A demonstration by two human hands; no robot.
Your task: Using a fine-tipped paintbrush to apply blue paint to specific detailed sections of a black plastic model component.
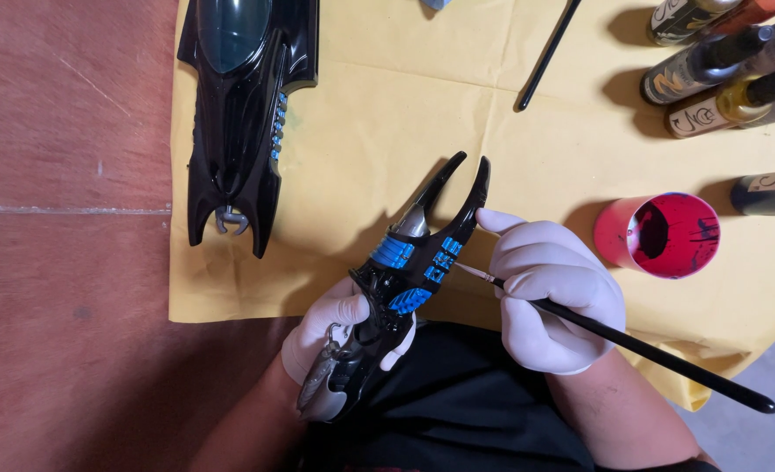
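Observation:
My left hand (322, 325), in a white glove, grips a glossy black model car part (405, 271) with two long pointed fins and bright blue painted panels. My right hand (553, 293), also gloved, holds a thin black paintbrush (649, 351). The brush tip touches a blue panel on the part's right side. Both hands hover above my lap, at the near edge of a yellow paper sheet (387, 114).
A larger black model car body (243, 105) with blue side vents lies at the upper left. A pink cup (667, 234) stained with dark paint stands right of my hands. Several paint bottles (719, 70) lie at the upper right, beside a second black brush (546, 54).

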